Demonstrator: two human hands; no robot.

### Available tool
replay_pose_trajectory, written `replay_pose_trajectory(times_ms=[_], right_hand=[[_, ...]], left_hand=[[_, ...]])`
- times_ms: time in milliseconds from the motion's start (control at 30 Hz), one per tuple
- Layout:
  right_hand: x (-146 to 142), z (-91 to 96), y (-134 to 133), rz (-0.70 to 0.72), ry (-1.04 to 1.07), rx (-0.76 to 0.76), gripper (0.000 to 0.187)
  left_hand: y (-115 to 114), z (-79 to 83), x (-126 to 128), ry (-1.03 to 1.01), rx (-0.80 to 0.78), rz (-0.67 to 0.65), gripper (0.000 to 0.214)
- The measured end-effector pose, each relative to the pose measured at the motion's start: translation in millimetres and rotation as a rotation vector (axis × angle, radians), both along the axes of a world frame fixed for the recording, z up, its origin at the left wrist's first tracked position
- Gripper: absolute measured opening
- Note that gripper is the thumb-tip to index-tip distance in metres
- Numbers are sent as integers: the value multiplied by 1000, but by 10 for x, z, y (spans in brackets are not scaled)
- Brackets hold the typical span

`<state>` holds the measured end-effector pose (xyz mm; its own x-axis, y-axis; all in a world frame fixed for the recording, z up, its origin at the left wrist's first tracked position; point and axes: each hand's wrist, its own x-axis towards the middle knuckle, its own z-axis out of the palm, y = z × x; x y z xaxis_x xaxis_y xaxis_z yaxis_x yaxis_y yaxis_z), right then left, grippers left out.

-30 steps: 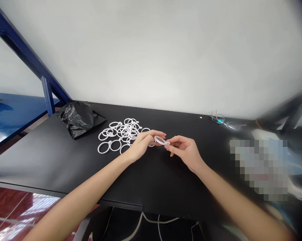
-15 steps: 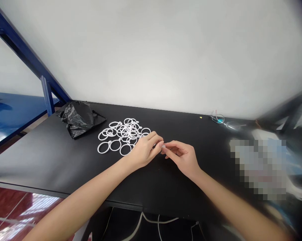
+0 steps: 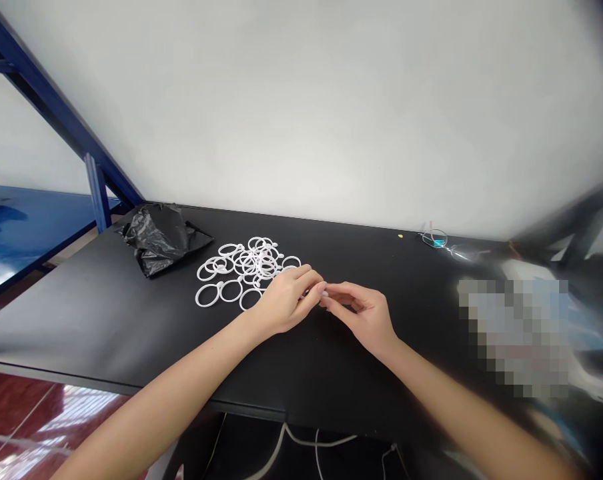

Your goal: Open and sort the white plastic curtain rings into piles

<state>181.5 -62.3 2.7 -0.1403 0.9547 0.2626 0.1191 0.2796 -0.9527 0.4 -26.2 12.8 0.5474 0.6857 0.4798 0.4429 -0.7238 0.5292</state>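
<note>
White plastic curtain rings [image 3: 246, 273] lie heaped just beside the left hand [image 3: 286, 301] on a black table [image 3: 106, 320]. That hand curls inward, its fingertips nearly touching those of the right hand [image 3: 364, 313], right of the heap. The fingers hide the space between, so whether they clamp a ring cannot be told. A black plastic bag [image 3: 159, 240] sits left of the heap.

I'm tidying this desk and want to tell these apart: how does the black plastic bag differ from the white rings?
The black plastic bag is one crumpled, glossy mass, while the white plastic rings are many separate thin hoops in a loose, overlapping pile. The bag is dark and closed up; the rings are pale and open-centred. The left hand is beside the rings, farther from the bag. Both lie on the black tabletop.
</note>
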Motion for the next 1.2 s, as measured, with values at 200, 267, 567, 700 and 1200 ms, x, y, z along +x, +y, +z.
replay_pose_trajectory(times_ms=[200, 267, 567, 700, 1200], right_hand=[[104, -25, 50, -107, 26, -42, 25], [132, -34, 74, -120, 16, -49, 25], [49, -126, 75, -107, -240, 31, 27], [-114, -153, 198, 26, -542, 121, 67], [-731, -46, 1228, 573, -851, 150, 114]], left_hand=[[326, 92, -454, 174, 100, 250, 32], [396, 60, -650, 216, 120, 243, 36], [292, -75, -1074, 189, 165, 273, 43], [310, -185, -1278, 326, 21, 374, 87], [612, -302, -1303, 361, -62, 138, 95]])
